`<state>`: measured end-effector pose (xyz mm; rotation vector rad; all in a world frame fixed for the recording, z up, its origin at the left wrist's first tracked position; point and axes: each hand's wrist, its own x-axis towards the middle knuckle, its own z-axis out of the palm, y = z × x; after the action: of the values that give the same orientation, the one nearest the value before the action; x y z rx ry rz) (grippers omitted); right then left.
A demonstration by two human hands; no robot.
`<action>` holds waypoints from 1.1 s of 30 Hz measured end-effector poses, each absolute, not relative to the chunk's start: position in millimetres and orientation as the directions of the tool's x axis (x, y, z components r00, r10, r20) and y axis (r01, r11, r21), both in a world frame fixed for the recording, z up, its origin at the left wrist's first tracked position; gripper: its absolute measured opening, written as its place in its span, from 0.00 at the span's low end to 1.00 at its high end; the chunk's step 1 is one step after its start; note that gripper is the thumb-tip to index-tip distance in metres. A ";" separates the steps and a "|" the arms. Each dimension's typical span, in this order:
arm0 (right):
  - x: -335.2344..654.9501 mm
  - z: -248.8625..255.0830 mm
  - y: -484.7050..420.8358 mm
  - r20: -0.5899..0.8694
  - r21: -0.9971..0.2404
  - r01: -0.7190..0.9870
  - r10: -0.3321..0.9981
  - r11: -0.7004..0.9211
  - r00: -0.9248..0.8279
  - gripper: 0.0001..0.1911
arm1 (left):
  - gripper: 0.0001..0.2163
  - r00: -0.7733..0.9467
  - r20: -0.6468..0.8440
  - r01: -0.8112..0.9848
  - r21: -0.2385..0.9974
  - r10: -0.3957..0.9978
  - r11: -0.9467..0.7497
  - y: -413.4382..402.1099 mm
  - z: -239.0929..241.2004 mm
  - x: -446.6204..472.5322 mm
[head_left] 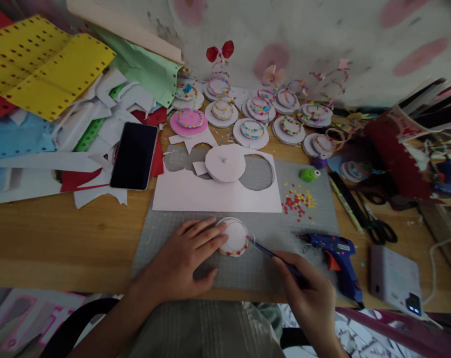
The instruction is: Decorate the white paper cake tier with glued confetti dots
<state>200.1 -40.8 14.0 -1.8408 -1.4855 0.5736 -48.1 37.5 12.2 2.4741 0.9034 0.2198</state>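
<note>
A small white paper disc [235,232] lies on the grey cutting mat [166,248], with red and yellow bits along its lower right rim and a thin ring or wire on top. My left hand [188,256] is open and flat, its fingertips resting on the disc's left edge. In my right hand [307,293] are slim dark blue tweezers [264,250], their tip at the disc's right rim. Red and yellow confetti pieces [299,203] are scattered farther right on the mat. Behind the disc is a cut white sheet [214,199] with a larger round disc [225,163] on it.
A blue glue gun [339,253] lies to the right, near scissors [378,223] and a white power bank [395,278]. At left are a phone [134,156] and piled paper scraps [99,109]. Several decorated paper hats [252,132] stand along the wall.
</note>
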 end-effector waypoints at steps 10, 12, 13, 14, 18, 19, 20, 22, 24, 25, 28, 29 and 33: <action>208.3 14.2 -39.5 0.010 -0.780 0.599 0.953 -0.183 0.304 0.07 | 0.28 0.764 -0.002 0.553 0.517 0.645 -0.654 37.5 12.5 -47.7; 213.6 17.6 -39.3 0.000 -0.785 0.580 0.936 -0.218 0.352 0.08 | 0.29 0.764 -0.003 0.552 0.522 0.646 -0.650 37.5 12.9 -47.6; 216.5 19.5 -39.5 0.001 -0.786 0.573 0.927 -0.232 0.376 0.08 | 0.29 0.764 -0.003 0.551 0.522 0.645 -0.650 37.5 13.1 -47.6; 219.6 21.4 -40.0 0.000 -0.786 0.567 0.918 -0.245 0.396 0.09 | 0.29 0.764 -0.004 0.552 0.522 0.645 -0.650 37.6 13.2 -47.6; 227.5 25.8 -43.9 0.021 -0.779 0.561 0.884 -0.278 0.467 0.10 | 0.29 0.761 -0.008 0.556 0.523 0.648 -0.646 37.8 14.0 -47.9; 227.2 25.8 -44.9 0.032 -0.774 0.571 0.884 -0.273 0.467 0.09 | 0.29 0.762 -0.011 0.556 0.523 0.648 -0.646 37.9 14.3 -48.0; 225.7 25.4 -45.7 0.039 -0.770 0.581 0.891 -0.262 0.453 0.09 | 0.29 0.763 -0.014 0.557 0.522 0.646 -0.646 37.9 14.5 -48.2; 219.4 23.7 -46.9 0.034 -0.767 0.604 0.925 -0.218 0.377 0.07 | 0.28 0.763 -0.015 0.558 0.518 0.646 -0.648 37.9 14.8 -48.3; 210.4 21.0 -47.2 0.021 -0.771 0.611 0.952 -0.180 0.306 0.07 | 0.28 0.763 -0.013 0.558 0.516 0.646 -0.649 37.9 14.9 -48.2; 205.9 19.5 -47.2 0.019 -0.774 0.610 0.956 -0.171 0.292 0.07 | 0.28 0.763 -0.011 0.557 0.517 0.646 -0.649 37.8 14.9 -48.1; 197.3 15.0 -46.8 0.045 -0.776 0.614 0.958 -0.145 0.284 0.07 | 0.28 0.762 -0.004 0.554 0.522 0.648 -0.648 37.6 14.8 -47.6; 196.5 13.9 -46.7 0.057 -0.773 0.621 0.961 -0.128 0.270 0.07 | 0.29 0.762 -0.002 0.553 0.524 0.648 -0.648 37.6 14.8 -47.4; 199.0 12.8 -46.3 0.054 -0.760 0.640 0.972 -0.110 0.230 0.07 | 0.29 0.759 0.000 0.551 0.535 0.652 -0.641 37.6 15.4 -47.3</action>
<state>199.0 -46.3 12.8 -1.8313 -1.4852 0.6255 -47.3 37.6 15.4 2.4385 0.9035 0.2619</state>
